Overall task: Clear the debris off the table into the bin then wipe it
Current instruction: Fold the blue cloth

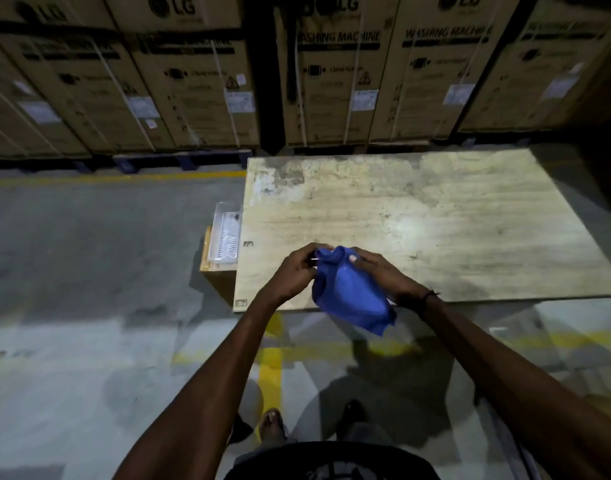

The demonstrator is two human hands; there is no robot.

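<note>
A blue cloth (352,296) hangs crumpled between both my hands, just above the near left corner of the worn wooden table (435,220). My left hand (297,271) grips the cloth's upper left edge. My right hand (380,271) pinches its upper right edge, thumb on top. The cloth's lower end droops past the table's front edge. The tabletop shows stains and scuffs, with no loose debris that I can make out.
A cardboard box (217,271) holding a clear plastic tray (226,237) stands on the floor against the table's left side. Stacked washing-machine cartons (331,81) line the back. Yellow floor lines (272,358) run under me, and my feet show below.
</note>
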